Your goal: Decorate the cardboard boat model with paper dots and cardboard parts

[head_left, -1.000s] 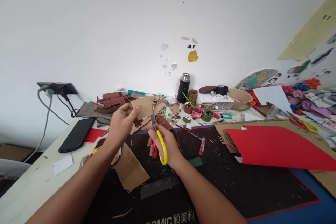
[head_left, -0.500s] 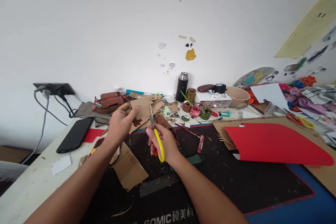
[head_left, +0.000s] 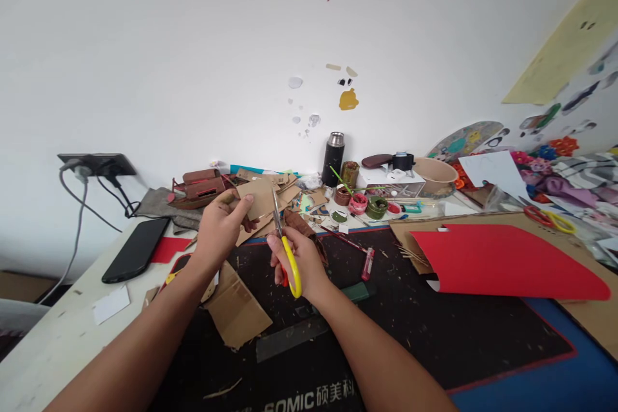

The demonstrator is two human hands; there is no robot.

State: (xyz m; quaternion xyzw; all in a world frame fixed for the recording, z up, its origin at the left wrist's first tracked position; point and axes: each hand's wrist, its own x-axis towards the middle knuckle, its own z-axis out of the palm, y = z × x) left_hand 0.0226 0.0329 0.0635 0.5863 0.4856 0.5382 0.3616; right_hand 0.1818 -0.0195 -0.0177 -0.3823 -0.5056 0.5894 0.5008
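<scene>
My left hand [head_left: 223, 222] pinches a small piece of brown cardboard [head_left: 259, 198] between thumb and fingers, held up over the back edge of the black mat. Wrapped round the handles of yellow-and-red scissors [head_left: 293, 268] is my right hand [head_left: 304, 257]. The scissor blades point up and away, lying along the right edge of the cardboard; whether they bite into it I cannot tell. A larger cardboard piece [head_left: 240, 309] rests on the mat below my left wrist. Cardboard scraps [head_left: 287, 194] are heaped behind both hands.
A black phone [head_left: 136, 250] lies at the left. Behind stand a black thermos [head_left: 333, 158] and open paint jars [head_left: 376, 207]. To the right, a red sheet [head_left: 506, 264] lies over cardboard, near a second pair of scissors [head_left: 555, 220]. A pink lighter-like object [head_left: 367, 264] sits on the mat.
The whole view has shifted very slightly. Both hands keep their hold on the cardboard and the scissors, with almost no visible movement.
</scene>
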